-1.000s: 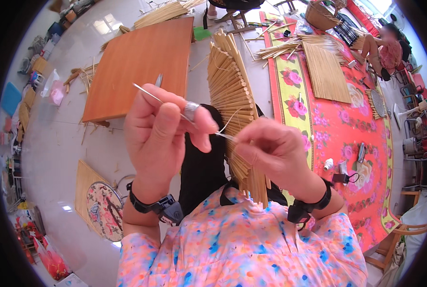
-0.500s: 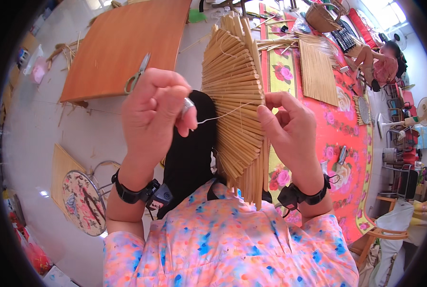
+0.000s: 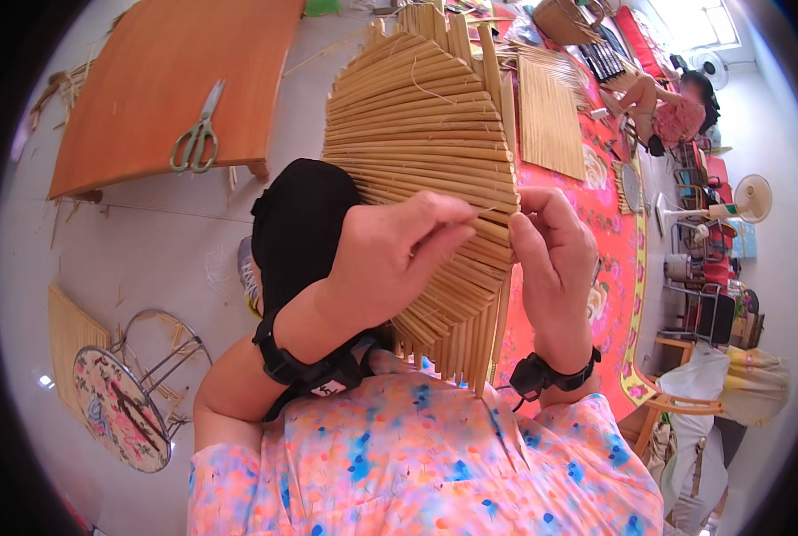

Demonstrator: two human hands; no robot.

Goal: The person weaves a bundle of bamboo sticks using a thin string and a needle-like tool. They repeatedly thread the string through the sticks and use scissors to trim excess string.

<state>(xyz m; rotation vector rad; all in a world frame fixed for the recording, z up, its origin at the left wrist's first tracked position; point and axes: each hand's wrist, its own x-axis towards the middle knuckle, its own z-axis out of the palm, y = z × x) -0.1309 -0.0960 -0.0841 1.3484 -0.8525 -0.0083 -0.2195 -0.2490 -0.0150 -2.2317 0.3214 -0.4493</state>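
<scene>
A fan-shaped piece of bundled straw stalks (image 3: 417, 116) stands over my lap, its stalk ends forming a ridge along the right edge. My left hand (image 3: 390, 255) reaches across its face, thumb and forefinger pinched near that ridge. From the pinch a short pale thread (image 3: 486, 212) shows against the stalks; whether a needle is there too, I cannot tell. My right hand (image 3: 555, 255) grips the right edge between thumb and bent fingers, just beside the left fingertips. A loose thread end curls on the upper stalks.
Green-handled scissors (image 3: 198, 138) lie on an orange-brown table (image 3: 175, 54) at the far left. A round patterned stool (image 3: 122, 406) stands lower left. To the right, a flat straw mat (image 3: 546, 134) lies on a red floral cloth (image 3: 618, 259). Another person (image 3: 676, 116) sits at far right.
My left hand has come down and rightward, from holding the thread out taut to pinching close at the piece's right edge. My right hand keeps its grip. The view has shifted.
</scene>
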